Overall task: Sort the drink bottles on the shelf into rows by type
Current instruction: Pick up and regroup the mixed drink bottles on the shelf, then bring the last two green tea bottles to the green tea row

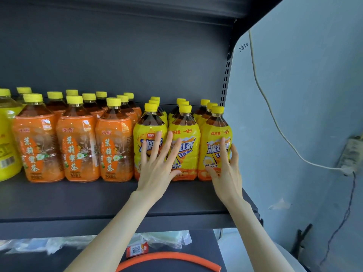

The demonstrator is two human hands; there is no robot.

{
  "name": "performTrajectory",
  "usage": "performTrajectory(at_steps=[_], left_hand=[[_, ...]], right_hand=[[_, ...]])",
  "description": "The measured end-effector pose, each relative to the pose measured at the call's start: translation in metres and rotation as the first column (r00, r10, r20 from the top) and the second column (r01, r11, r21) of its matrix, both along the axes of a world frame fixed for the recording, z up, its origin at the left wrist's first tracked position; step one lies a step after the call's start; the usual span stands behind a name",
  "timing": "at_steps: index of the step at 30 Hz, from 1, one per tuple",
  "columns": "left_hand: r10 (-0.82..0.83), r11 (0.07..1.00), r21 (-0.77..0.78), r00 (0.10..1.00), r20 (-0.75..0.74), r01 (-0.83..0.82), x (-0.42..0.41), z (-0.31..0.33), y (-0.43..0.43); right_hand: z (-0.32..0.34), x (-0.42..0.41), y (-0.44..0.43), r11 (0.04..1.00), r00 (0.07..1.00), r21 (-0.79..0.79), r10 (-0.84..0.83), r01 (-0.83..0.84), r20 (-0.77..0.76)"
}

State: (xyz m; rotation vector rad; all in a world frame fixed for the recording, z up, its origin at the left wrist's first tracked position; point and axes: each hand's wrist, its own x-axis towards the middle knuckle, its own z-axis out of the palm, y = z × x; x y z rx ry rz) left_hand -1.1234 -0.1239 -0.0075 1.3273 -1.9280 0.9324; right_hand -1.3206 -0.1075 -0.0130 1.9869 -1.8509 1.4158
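On the dark shelf [78,195] stand three rows of orange-labelled tea bottles [78,148] on the left and three rows of yellow-labelled ice tea bottles [184,126] on the right, all with yellow caps. My left hand [157,169] lies flat, fingers spread, across the fronts of the two left front ice tea bottles. My right hand [227,171] presses with open fingers on the rightmost front ice tea bottle [215,138], its fingertips at the bottle's right side. Neither hand grips a bottle.
A larger yellow bottle [7,138] stands at the far left edge. The shelf's upright [225,83] and a pale wall [294,114] with a white cable [275,122] and a power strip [351,154] lie right. Below, a lower shelf holds plastic bags [59,244] and an orange hose [169,258].
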Motion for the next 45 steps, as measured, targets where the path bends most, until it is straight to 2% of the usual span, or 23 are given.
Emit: performTrajectory(at_steps=[9, 14, 24, 28, 31, 34, 38, 45], left_hand=[[0.076, 0.997, -0.017, 0.997, 0.015, -0.075, -0.004, -0.001, -0.001], [0.047, 0.998, -0.037, 0.999, -0.001, -0.047, -0.003, -0.003, 0.0], [0.077, 0.997, 0.016, 0.997, 0.027, -0.078, -0.003, 0.001, 0.007], [-0.004, 0.998, 0.066, 1.0, 0.026, 0.002, 0.0, 0.003, 0.019], [-0.109, 0.992, 0.057, 0.991, -0.082, 0.114, 0.005, 0.001, 0.036], [-0.139, 0.983, 0.094, 0.969, -0.203, 0.16, 0.018, 0.012, 0.06], [-0.112, 0.985, 0.103, 0.961, -0.253, 0.142, 0.057, 0.039, 0.095], [-0.037, 0.999, 0.02, 0.932, -0.36, 0.047, 0.176, 0.075, 0.168]], right_hand=[[0.0, 0.0, -0.001, 0.998, 0.999, 0.033, -0.044, 0.045, -0.012], [-0.001, 0.0, -0.002, 0.999, 0.999, 0.03, -0.045, 0.046, -0.022], [-0.001, 0.002, 0.001, 0.999, 0.999, 0.039, -0.008, 0.01, -0.049], [0.002, -0.001, 0.017, 0.987, 0.993, 0.16, 0.014, 0.004, -0.114], [0.006, -0.002, 0.036, 0.973, 0.985, 0.221, -0.033, 0.071, -0.172], [0.016, 0.011, 0.054, 0.989, 0.99, 0.143, -0.028, 0.048, -0.14], [0.041, 0.054, 0.073, 0.997, 0.993, 0.012, 0.079, -0.078, -0.086], [0.079, 0.18, 0.107, 0.921, 0.939, -0.184, 0.331, -0.343, -0.09]])
